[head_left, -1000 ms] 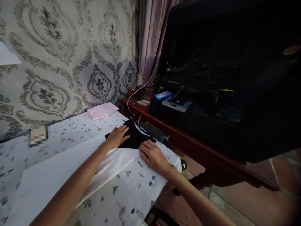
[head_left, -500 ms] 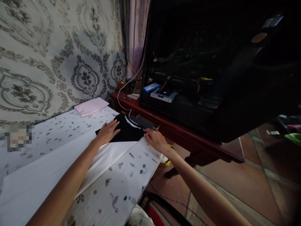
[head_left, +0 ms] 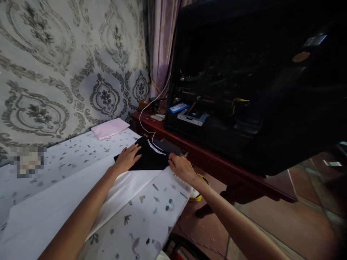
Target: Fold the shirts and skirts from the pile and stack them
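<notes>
Possibly the black-and-white garment (head_left: 151, 159), lying on the bench (head_left: 159, 206), could skew or crease; the right hand's (head_left: 183, 168) grip pinches its black edge, and a hard tug might drag it from under the flat, spread left hand (head_left: 127, 159).

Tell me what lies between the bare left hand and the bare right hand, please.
In the head view, flat black fabric lies between them: the left hand rests on it, the right hand is at its right edge.

Medallion-patterned grey wallpaper (head_left: 105, 97); lilac curtain (head_left: 164, 43); dark-red table (head_left: 217, 169); tiled floor (head_left: 292, 224).
</notes>
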`<state>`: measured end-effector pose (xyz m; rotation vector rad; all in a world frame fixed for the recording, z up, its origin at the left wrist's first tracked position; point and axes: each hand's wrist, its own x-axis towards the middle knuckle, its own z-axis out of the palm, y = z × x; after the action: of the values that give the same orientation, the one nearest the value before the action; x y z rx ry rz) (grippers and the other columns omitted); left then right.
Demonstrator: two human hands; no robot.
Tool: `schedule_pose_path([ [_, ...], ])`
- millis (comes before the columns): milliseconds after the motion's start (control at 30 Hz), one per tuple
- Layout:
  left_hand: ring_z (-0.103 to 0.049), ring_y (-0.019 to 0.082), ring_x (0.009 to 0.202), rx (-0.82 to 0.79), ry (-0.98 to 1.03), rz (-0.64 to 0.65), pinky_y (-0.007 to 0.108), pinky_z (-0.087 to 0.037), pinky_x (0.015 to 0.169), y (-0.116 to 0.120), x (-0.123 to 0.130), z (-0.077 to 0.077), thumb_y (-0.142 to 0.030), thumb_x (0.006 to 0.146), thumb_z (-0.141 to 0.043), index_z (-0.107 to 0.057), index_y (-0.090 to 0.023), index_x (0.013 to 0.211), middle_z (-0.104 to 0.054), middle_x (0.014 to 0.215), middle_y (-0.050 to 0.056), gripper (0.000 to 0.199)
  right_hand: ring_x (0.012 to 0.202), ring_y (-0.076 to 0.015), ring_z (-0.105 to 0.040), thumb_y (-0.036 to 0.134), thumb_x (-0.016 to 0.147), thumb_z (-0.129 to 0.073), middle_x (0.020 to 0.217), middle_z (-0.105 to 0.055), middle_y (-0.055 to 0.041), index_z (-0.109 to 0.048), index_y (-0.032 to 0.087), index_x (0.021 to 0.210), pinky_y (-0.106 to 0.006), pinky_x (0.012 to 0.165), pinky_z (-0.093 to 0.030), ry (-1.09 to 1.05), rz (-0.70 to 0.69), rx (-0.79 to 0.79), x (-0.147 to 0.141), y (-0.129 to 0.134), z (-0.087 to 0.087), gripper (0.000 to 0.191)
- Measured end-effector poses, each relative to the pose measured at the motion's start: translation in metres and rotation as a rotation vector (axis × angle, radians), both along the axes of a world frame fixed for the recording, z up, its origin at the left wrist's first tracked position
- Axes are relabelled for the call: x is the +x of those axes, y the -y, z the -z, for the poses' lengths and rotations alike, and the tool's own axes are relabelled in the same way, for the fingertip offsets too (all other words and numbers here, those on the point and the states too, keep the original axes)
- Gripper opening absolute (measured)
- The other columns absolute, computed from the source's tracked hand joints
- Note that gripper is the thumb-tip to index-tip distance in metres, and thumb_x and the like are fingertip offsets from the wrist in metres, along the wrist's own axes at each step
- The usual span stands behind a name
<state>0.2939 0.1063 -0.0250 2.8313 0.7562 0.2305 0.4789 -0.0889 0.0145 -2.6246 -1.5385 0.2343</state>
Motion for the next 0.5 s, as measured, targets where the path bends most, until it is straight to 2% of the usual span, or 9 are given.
schedule_pose_path([
  [133, -0.029, 0.026, 0.149, -0.002, 0.003, -0.010, 0.052, -0.026, 0.119, 0.000, -0.002, 0.002, -0.042, 0.102, -0.036, -0.043, -0.021, 0.147, -0.036, 0.160, 0.010, 0.049, 0.094, -0.0276, -0.072, 0.024, 0.102, -0.038, 0.101, -0.074, -0.0162, -0.055, 0.014, 0.121, -0.031, 0.069, -0.044, 0.113, 0.021, -0.071, -0.005, -0.001, -0.001, 0.028],
  [233, -0.033, 0.027, 0.148, 0.000, 0.025, -0.015, 0.053, -0.027, 0.118, 0.000, -0.002, 0.001, -0.039, 0.102, -0.039, -0.045, -0.021, 0.145, -0.039, 0.159, 0.012, 0.047, 0.093, -0.0273, -0.072, 0.027, 0.103, -0.038, 0.099, -0.075, -0.0154, -0.058, 0.015, 0.119, -0.031, 0.069, -0.045, 0.125, 0.032, -0.023, -0.004, 0.000, 0.004, 0.028],
  [333, -0.045, 0.028, 0.139, 0.039, 0.116, -0.002, 0.052, -0.033, 0.114, 0.004, 0.009, -0.004, -0.030, 0.100, -0.043, -0.049, -0.022, 0.139, -0.050, 0.149, 0.013, 0.041, 0.093, -0.0244, -0.071, 0.029, 0.103, -0.039, 0.099, -0.075, -0.0107, -0.063, 0.018, 0.112, -0.028, 0.069, -0.043, 0.068, 0.018, 0.059, 0.000, 0.003, 0.010, 0.027],
  [433, -0.056, 0.026, 0.122, 0.046, 0.189, 0.138, 0.046, -0.041, 0.106, 0.013, 0.033, -0.010, -0.021, 0.096, -0.047, -0.058, -0.020, 0.127, -0.063, 0.128, 0.012, 0.032, 0.094, -0.0212, -0.070, 0.026, 0.101, -0.043, 0.096, -0.076, -0.0062, -0.064, 0.021, 0.115, -0.026, 0.070, -0.040, -0.022, -0.010, 0.121, 0.004, 0.005, 0.011, 0.025],
  [500, -0.057, 0.026, 0.113, 0.014, 0.216, 0.260, 0.043, -0.044, 0.102, 0.021, 0.052, -0.011, -0.020, 0.094, -0.053, -0.064, -0.020, 0.116, -0.065, 0.117, 0.010, 0.025, 0.093, -0.0200, -0.069, 0.025, 0.099, -0.047, 0.093, -0.076, -0.0047, -0.063, 0.021, 0.119, -0.026, 0.070, -0.039, -0.075, -0.024, 0.132, 0.005, 0.006, 0.009, 0.026],
])
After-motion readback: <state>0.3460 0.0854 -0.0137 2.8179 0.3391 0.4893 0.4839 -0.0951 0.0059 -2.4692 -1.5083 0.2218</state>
